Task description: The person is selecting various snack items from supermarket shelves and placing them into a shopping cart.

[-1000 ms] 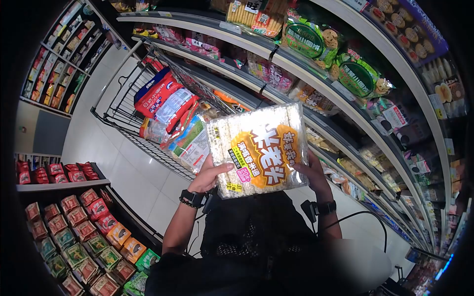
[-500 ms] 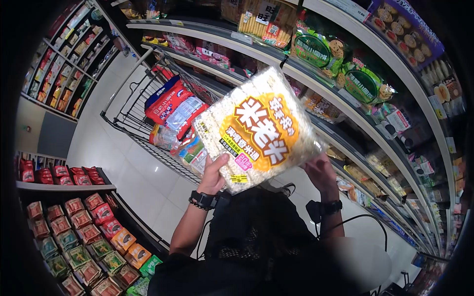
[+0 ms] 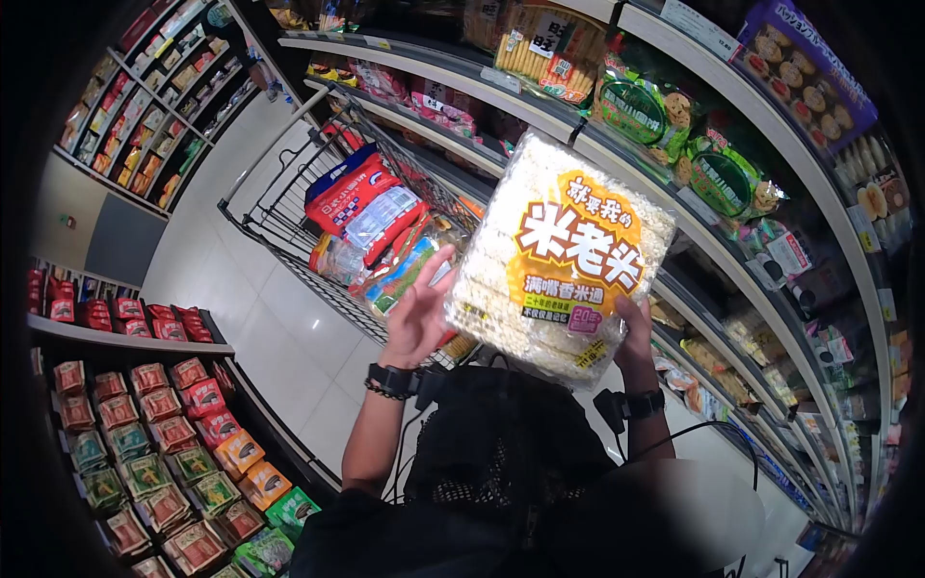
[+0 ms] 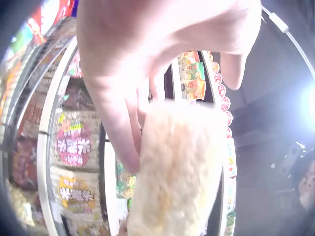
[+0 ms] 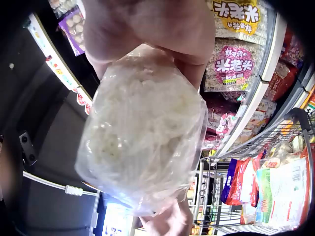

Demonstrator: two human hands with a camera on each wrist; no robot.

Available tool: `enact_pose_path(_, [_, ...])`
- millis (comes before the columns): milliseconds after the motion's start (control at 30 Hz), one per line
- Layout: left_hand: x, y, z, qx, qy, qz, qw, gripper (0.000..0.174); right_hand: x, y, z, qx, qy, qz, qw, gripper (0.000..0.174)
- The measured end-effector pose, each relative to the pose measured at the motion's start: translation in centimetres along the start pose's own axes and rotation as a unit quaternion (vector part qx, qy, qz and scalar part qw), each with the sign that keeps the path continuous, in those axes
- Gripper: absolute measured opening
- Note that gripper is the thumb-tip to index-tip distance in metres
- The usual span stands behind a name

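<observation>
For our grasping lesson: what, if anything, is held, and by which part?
The puffed-rice pack, by its lower right edge (head view), in the right hand's grip.

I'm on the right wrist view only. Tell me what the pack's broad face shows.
Observer: In the head view, the pack bears an orange label with large white characters.
Operator: Now describe the left hand; the pack hides most of it from me.
Observer: It is open beside the pack, not wrapped round it.
Operator: Report what stands off to the person's left.
Observer: A rack with rows of small packets.
</observation>
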State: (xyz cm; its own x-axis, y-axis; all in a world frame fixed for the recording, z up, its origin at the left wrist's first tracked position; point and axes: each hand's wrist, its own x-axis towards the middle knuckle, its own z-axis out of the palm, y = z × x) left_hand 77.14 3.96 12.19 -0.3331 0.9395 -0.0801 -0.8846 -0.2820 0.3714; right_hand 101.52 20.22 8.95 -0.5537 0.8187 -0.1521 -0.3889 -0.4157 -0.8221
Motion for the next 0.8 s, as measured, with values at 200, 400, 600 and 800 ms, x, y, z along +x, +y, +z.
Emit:
enact_pose_path(200, [0.0,0.1,-4.1,0.409,-0.032,-0.159,0.898,0.096,-0.4,-0.3,0.4,-0.076,-0.092,0.012,0.993,0.06])
enact_pose_path(400, [-1.4,-2.3,-3.8,0.45,-0.038,-0.122,0.884,0.093,-0.8,-1.6,1.3,-0.136,-0.108,0.035,0.984,0.062])
enact_pose_path(600, [-1.7,-2.2,-3.5,0.376,-0.026,-0.15,0.914,0.089,-0.8,-1.8,1.6,-0.155,-0.131,0.044,0.978,0.065])
enact_pose_path(800, [-1.9,-1.9,-3.4,0.338,-0.009,-0.164,0.927,0.083,-0.6,-1.1,1.4,-0.153,-0.131,0.039,0.979,0.066])
